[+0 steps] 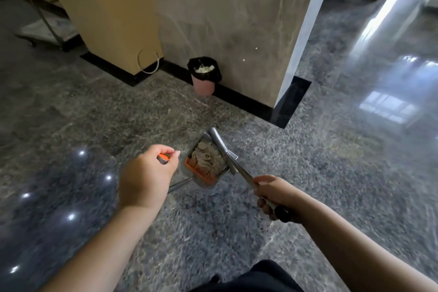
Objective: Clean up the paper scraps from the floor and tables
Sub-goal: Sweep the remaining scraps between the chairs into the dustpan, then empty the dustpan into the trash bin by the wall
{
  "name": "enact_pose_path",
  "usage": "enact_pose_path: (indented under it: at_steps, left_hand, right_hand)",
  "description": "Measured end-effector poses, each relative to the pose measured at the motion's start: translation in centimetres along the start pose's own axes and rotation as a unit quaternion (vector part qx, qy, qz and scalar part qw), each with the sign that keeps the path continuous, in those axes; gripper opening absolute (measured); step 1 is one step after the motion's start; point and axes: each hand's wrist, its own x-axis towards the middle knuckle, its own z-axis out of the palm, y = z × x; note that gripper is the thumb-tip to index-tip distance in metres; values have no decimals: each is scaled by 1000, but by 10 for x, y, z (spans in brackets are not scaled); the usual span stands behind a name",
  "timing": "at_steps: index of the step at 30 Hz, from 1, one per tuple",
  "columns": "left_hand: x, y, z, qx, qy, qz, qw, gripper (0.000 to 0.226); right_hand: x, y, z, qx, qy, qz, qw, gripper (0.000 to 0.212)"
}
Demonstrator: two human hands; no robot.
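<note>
My left hand (pixel 147 178) grips the orange-tipped handle (pixel 163 158) of a grey dustpan (pixel 204 164) with an orange comb edge. Pale paper scraps (pixel 208 157) fill the pan, which hangs just above the floor. My right hand (pixel 275 197) grips the metal handle of a broom (pixel 224 149), and the broom's grey head lies along the pan's right side. A pink waste bin (pixel 204 76) with a black liner stands against the marble pillar ahead, with white scraps inside it.
A marble pillar (pixel 237 19) with a black base rises ahead. Left of it stands a yellow column (pixel 104 12) with a loose cord, and behind that a flat trolley (pixel 45 23). Glossy grey stone floor (pixel 331 149) spreads all round.
</note>
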Motion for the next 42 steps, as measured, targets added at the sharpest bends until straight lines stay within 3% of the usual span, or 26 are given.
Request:
enact_pose_path:
  at_steps: [5,15,22,27,34,42]
  left_hand:
    - [81,20,42,4,12,5,1000,12]
    - [237,69,148,0,56,-16,998,10]
    - [332,83,189,-6,100,-17,995,10]
    - [433,74,207,-19,100,-57,993,13]
    - [579,77,217,38,137,22,990,14]
    - [721,109,220,74,117,75,988,14]
  right_hand:
    - [58,-62,-35,22,6,-3,1000,29]
    - [192,-199,-134,-56,-11,-13,998,29]
    - [270,-282,-175,-60,-24,-30,997,21]
    - [348,-346,-190,-65,-33,-29,997,31]
    - [444,-460,-193,-77,-35,-64,994,46]
    - [516,-567,-220,-56,-49,-103,992,44]
